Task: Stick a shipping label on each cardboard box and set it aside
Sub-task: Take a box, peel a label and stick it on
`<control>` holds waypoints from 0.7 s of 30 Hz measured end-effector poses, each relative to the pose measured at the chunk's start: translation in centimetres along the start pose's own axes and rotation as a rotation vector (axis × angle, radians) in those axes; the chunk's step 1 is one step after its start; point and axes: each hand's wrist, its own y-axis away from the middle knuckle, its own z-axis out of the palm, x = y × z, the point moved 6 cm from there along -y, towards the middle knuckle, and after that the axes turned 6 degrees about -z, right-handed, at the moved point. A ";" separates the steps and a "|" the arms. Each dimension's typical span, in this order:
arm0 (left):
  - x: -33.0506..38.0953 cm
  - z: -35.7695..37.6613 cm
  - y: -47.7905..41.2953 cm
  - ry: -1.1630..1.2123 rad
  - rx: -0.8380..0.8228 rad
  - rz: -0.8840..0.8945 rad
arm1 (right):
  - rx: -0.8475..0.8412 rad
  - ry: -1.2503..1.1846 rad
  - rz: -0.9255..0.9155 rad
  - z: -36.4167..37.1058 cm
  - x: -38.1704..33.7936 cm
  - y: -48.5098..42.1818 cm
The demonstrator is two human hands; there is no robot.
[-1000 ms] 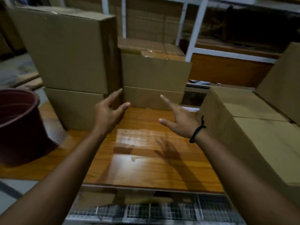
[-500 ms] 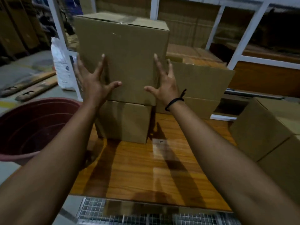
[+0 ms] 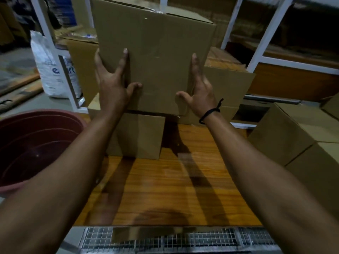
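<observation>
A large plain cardboard box [image 3: 156, 52] is at the top of a stack, over a smaller cardboard box [image 3: 141, 136] that stands on the wooden table [image 3: 165, 189]. My left hand [image 3: 113, 85] presses flat against the big box's left front edge, fingers spread. My right hand [image 3: 200, 90], with a black band on the wrist, clasps its right side. A dark gap shows under the big box's bottom edge. No shipping label is visible on any face I can see.
More cardboard boxes [image 3: 302, 143] stand at the right and others [image 3: 227, 85] behind the stack. A dark red tub [image 3: 36, 143] sits at the left. A white sack [image 3: 55, 70] leans by a white shelf frame [image 3: 266, 33]. Wire mesh [image 3: 165, 239] runs below the table's front edge.
Both hands went from hovering open over the table to the sides of the top box. The box now looks closer and larger, with a gap under it.
</observation>
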 end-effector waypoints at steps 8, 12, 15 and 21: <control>11.0 5.4 5.8 0.071 -0.089 0.094 | 0.079 0.130 0.067 -10.6 6.8 7.4; 15.2 8.4 10.1 0.152 -0.167 0.174 | 0.083 0.216 0.106 -15.1 10.5 12.5; 16.8 10.7 14.1 0.096 -0.238 0.203 | 0.055 0.233 0.141 -16.4 13.6 16.4; 15.7 14.8 22.6 -0.089 -0.391 0.135 | -0.046 0.144 0.201 -14.5 17.7 24.1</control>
